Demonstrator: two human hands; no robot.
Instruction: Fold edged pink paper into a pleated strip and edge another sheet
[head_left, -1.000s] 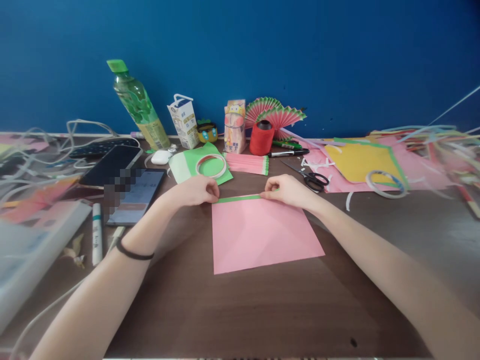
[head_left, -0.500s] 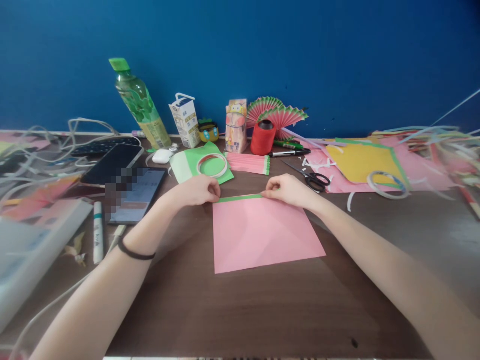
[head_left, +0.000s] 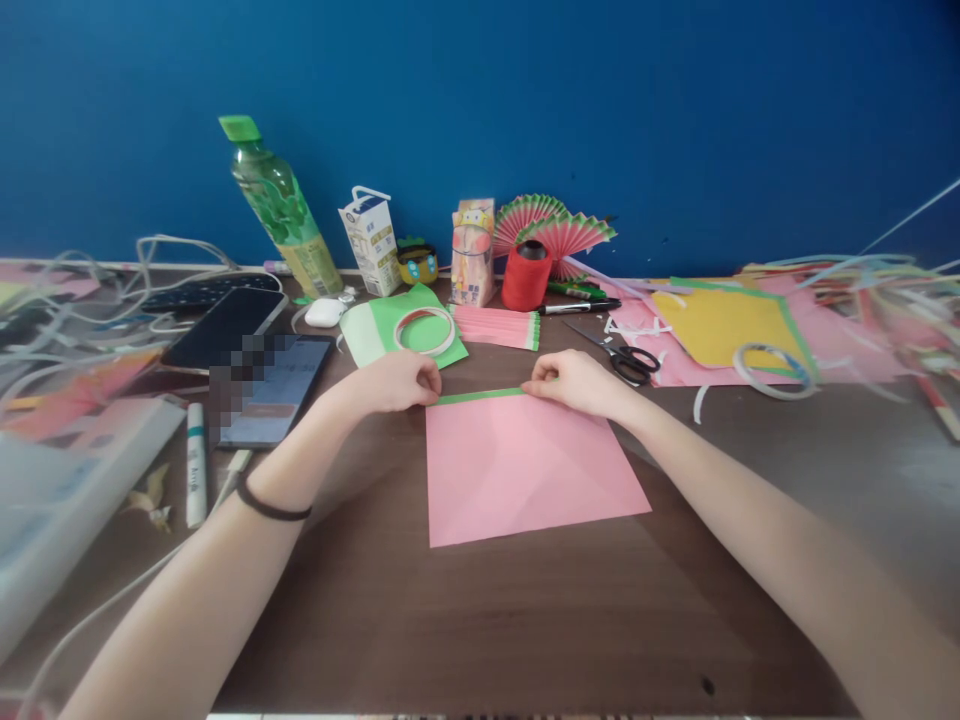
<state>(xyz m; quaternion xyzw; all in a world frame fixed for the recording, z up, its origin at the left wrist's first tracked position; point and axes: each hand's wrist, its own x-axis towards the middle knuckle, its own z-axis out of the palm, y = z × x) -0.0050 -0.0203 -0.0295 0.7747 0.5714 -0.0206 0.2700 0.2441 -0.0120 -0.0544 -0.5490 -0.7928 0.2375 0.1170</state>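
A sheet of pink paper (head_left: pixel 525 470) lies on the dark wooden table, with a narrow green paper strip (head_left: pixel 480 396) along its far edge. At the far left corner, my left hand (head_left: pixel 401 382) has its fingers curled and closed on the paper's edge. My right hand (head_left: pixel 570 382) pinches the same green-edged side further right, its palm covering that corner. Just behind my hands lie green paper (head_left: pixel 367 335), a roll of tape (head_left: pixel 424 331) on top of it, and a pleated pink paper piece (head_left: pixel 495 327) with a green edge.
Black scissors (head_left: pixel 634 363) and a pen (head_left: pixel 581 307) lie to the right. A red thread spool (head_left: pixel 526 276), pleated fans (head_left: pixel 577 235), drink carton (head_left: pixel 370 243) and green bottle (head_left: pixel 285 215) stand along the wall. Phones (head_left: pixel 277 390) and a marker (head_left: pixel 196 465) are left; yellow paper (head_left: pixel 720 325) is right.
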